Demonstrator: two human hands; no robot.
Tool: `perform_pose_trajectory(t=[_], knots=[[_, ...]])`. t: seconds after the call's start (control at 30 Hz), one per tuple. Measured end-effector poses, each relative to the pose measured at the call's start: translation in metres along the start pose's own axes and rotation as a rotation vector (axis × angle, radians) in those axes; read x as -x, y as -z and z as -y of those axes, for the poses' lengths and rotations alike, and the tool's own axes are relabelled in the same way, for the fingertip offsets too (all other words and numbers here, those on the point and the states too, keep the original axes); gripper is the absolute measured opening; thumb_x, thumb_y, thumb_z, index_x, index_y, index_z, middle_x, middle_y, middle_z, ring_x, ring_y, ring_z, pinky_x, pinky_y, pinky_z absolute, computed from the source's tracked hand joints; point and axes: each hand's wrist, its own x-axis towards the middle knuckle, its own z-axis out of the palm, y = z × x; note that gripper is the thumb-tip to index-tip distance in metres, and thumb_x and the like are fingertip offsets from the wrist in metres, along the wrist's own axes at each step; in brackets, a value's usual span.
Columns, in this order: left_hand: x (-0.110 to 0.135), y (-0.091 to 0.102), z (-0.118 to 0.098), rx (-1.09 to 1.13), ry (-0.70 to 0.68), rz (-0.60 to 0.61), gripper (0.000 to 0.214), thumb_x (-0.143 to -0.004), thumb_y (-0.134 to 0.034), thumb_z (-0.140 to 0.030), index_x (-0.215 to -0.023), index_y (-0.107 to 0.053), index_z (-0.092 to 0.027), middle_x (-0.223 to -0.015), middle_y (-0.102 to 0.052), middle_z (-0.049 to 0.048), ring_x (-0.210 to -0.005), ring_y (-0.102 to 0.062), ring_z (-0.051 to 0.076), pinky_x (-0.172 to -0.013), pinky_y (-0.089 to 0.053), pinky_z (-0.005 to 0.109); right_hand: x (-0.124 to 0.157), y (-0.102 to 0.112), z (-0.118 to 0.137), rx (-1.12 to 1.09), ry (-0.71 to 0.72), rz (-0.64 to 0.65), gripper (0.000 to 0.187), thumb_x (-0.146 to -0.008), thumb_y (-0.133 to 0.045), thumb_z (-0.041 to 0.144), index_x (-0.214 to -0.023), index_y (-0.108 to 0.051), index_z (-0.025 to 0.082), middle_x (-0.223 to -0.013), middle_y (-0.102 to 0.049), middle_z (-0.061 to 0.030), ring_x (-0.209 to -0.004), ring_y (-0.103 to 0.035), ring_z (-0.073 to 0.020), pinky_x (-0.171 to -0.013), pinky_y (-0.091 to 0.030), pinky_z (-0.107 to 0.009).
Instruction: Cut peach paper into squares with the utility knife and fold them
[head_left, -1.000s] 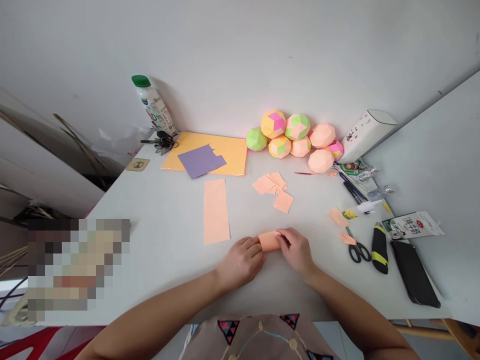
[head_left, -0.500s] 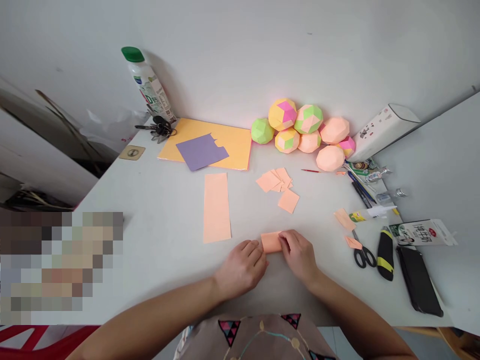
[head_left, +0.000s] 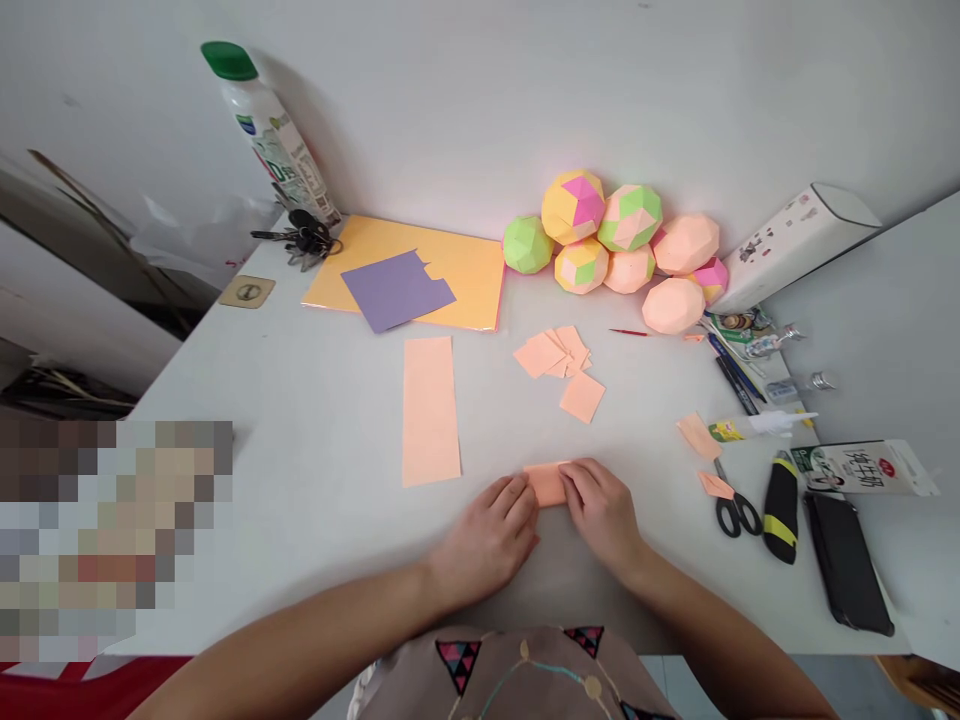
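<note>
A small folded piece of salmon-orange paper [head_left: 547,485] lies on the table in front of me, between my hands. My left hand [head_left: 491,528] is closed over its left end, fingers curled and pressed down. A bit of orange paper peeks out below that palm. At the other end, my right hand [head_left: 604,505] pinches the paper between thumb and fingers. Beyond them lie a long salmon paper strip [head_left: 431,410] and several small cut paper squares [head_left: 583,397], some overlapping in a loose pile.
Several faceted paper balls [head_left: 673,306] sit against the wall. Yellow sheets [head_left: 480,290] with a purple piece [head_left: 394,295] lie back left, near keys [head_left: 304,235] and a bottle [head_left: 281,150]. At right are scissors [head_left: 739,515], a black-and-yellow cutter [head_left: 781,510], glue [head_left: 750,427] and a black case [head_left: 847,560].
My view has shifted slightly, so the things at the back and sides appear displaced. Both hands stay on the folded paper; a little more orange shows below my left hand.
</note>
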Motion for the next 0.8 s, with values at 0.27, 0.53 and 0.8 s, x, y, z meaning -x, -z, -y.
perform_pose_trajectory(t=[0.27,0.53,0.8], knots=[[-0.0021,0.0044,-0.0007,-0.047,0.006,-0.002,0.023,-0.087,-0.049,-0.013,-0.103,-0.061,-0.003,-0.102,-0.064,0.0171,-0.108,-0.058,0.031,-0.092,-0.049,0.044,-0.0008,0.0011,0.0001,0.011,0.011,0.0,0.019,-0.092,-0.044,0.012,-0.091,-0.063,0.016,-0.083,-0.067,-0.0073,-0.076,-0.063,-0.018,-0.067,-0.053,-0.03],[-0.0016,0.0031,-0.0002,-0.069,-0.004,-0.015,0.023,-0.087,-0.051,-0.013,-0.104,-0.061,-0.002,-0.104,-0.064,0.0173,-0.109,-0.058,0.031,-0.092,-0.049,0.044,-0.0001,0.0015,0.0,0.014,0.023,-0.006,0.018,-0.091,-0.045,0.012,-0.091,-0.063,0.015,-0.084,-0.067,-0.0078,-0.077,-0.063,-0.0184,-0.068,-0.054,-0.03],[0.0039,-0.0026,-0.0003,-0.089,-0.018,0.003,0.024,-0.084,-0.057,-0.013,-0.105,-0.061,-0.003,-0.112,-0.061,0.0185,-0.113,-0.055,0.033,-0.096,-0.045,0.046,0.001,0.0016,0.0009,0.04,0.025,-0.012,0.019,-0.092,-0.045,0.011,-0.092,-0.064,0.015,-0.085,-0.067,-0.0087,-0.079,-0.063,-0.0181,-0.069,-0.054,-0.03]])
